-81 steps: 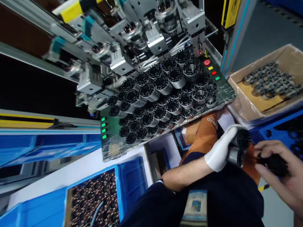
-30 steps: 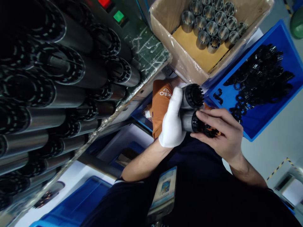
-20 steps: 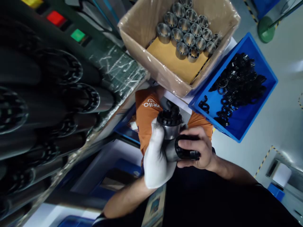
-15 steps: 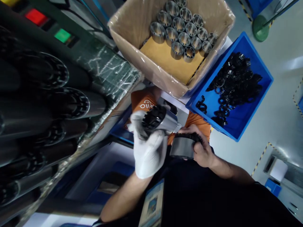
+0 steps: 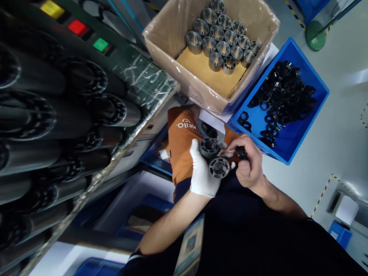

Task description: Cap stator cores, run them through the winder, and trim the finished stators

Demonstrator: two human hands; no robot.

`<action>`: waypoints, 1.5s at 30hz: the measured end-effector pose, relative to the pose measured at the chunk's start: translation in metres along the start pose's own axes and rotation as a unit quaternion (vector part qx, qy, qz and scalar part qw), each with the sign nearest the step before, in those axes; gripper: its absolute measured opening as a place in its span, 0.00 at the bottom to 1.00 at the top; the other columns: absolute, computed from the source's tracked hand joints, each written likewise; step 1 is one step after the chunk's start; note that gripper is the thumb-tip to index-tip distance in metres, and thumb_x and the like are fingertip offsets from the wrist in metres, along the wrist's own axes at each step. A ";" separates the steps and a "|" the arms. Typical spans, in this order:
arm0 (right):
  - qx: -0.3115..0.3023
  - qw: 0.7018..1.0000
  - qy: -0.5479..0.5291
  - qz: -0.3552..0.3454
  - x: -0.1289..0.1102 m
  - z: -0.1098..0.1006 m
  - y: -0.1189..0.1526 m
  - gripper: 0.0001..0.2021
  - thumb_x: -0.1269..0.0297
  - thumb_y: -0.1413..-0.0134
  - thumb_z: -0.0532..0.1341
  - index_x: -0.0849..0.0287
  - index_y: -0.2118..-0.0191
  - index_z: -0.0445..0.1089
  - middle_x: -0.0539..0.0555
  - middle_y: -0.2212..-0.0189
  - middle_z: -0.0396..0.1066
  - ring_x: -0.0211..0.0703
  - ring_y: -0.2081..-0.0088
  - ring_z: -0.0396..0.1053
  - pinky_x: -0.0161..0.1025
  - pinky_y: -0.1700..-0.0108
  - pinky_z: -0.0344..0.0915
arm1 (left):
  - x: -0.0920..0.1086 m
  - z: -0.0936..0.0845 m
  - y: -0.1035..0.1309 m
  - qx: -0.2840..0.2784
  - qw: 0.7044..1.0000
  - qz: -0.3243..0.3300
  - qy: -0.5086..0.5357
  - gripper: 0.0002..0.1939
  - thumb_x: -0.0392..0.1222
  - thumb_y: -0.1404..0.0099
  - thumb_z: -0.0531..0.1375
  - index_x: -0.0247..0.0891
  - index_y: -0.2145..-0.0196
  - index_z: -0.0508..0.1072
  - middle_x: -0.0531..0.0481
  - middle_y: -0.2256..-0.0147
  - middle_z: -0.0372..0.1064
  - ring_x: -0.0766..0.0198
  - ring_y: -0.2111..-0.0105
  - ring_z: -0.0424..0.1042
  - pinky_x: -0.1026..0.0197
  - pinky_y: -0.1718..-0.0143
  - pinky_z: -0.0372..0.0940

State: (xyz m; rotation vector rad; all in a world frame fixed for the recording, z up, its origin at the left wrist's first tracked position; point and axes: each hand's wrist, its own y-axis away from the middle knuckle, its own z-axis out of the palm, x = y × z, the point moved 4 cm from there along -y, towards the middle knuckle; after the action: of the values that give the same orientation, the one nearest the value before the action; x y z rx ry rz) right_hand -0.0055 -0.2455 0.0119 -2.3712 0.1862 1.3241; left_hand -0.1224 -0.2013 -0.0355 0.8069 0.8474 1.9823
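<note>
My left hand (image 5: 204,178), in a white glove, is closed around two slotted metal cylinders that look like motor stator cores. The upper stator core (image 5: 209,147) and the lower stator core (image 5: 219,168) lie side by side in the palm, slotted ends facing up. My bare right hand (image 5: 250,165) is just to the right of them. Its thumb and fingers pinch a small black toothed ring (image 5: 241,152), apart from the cores. Part of that ring is hidden by the fingers.
A plastic-lined cardboard box (image 5: 198,90) holds several similar cores. Beside it, a blue bin (image 5: 309,126) contains a heap of black rings. At left, a green machine (image 5: 143,80) with coloured buttons stands close to several large cylinders (image 5: 110,109). An orange-clothed leg (image 5: 184,149) shows below the box.
The core in my right hand has passed to my left, which now holds two with slotted ends up. My right hand now pinches a black ring. The view has shifted slightly left.
</note>
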 end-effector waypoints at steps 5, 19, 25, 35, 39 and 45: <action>-0.086 0.995 0.047 0.019 -0.016 -0.012 -0.013 0.17 0.52 0.18 0.57 0.53 0.37 0.73 0.58 0.47 0.77 0.52 0.44 0.76 0.54 0.40 0.79 | 0.002 -0.001 0.007 -0.016 1.000 -0.001 -0.007 0.29 0.73 0.29 0.67 0.42 0.59 0.83 0.45 0.64 0.83 0.43 0.52 0.87 0.48 0.56 0.85; -0.146 0.988 -0.053 0.001 -0.039 -0.016 -0.053 0.25 0.62 0.32 0.78 0.43 0.34 0.79 0.55 0.41 0.78 0.41 0.63 0.80 0.43 0.64 0.84 | 0.051 0.008 0.026 -0.096 0.961 0.227 -0.122 0.22 0.66 0.29 0.74 0.45 0.52 0.89 0.45 0.49 0.83 0.40 0.34 0.78 0.47 0.31 0.75; -0.158 0.987 -0.006 -0.013 -0.041 -0.027 -0.056 0.23 0.61 0.31 0.75 0.37 0.34 0.81 0.55 0.43 0.79 0.48 0.58 0.81 0.47 0.63 0.86 | 0.048 0.006 0.022 -0.117 0.955 0.239 -0.130 0.23 0.67 0.27 0.71 0.46 0.50 0.89 0.44 0.46 0.83 0.40 0.37 0.79 0.45 0.31 0.76; -0.168 0.977 0.036 -0.126 -0.038 -0.005 -0.050 0.21 0.59 0.29 0.76 0.44 0.34 0.82 0.56 0.47 0.81 0.51 0.49 0.83 0.46 0.50 0.87 | 0.054 -0.019 0.016 -0.126 0.952 0.231 -0.159 0.23 0.62 0.37 0.79 0.45 0.53 0.85 0.42 0.52 0.83 0.37 0.42 0.82 0.44 0.40 0.80; -0.147 0.986 0.019 -0.075 0.008 -0.036 -0.064 0.15 0.52 0.26 0.73 0.50 0.41 0.83 0.53 0.52 0.84 0.46 0.55 0.83 0.43 0.51 0.83 | 0.050 -0.015 0.012 -0.164 0.967 0.153 -0.123 0.28 0.60 0.43 0.81 0.46 0.53 0.79 0.48 0.67 0.80 0.45 0.63 0.85 0.51 0.65 0.79; -0.242 0.923 0.267 0.133 0.139 -0.073 -0.074 0.22 0.60 0.37 0.74 0.55 0.39 0.79 0.60 0.45 0.78 0.54 0.52 0.82 0.53 0.45 0.83 | 0.054 -0.006 0.003 -0.138 0.982 0.105 -0.071 0.30 0.60 0.40 0.80 0.44 0.52 0.74 0.53 0.67 0.80 0.55 0.69 0.83 0.56 0.66 0.78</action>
State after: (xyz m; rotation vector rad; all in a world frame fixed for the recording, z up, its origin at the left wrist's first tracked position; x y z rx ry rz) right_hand 0.1499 -0.1973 -0.0490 -3.1972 0.3880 0.8543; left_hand -0.1533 -0.1578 -0.0244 0.8891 0.4053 2.1373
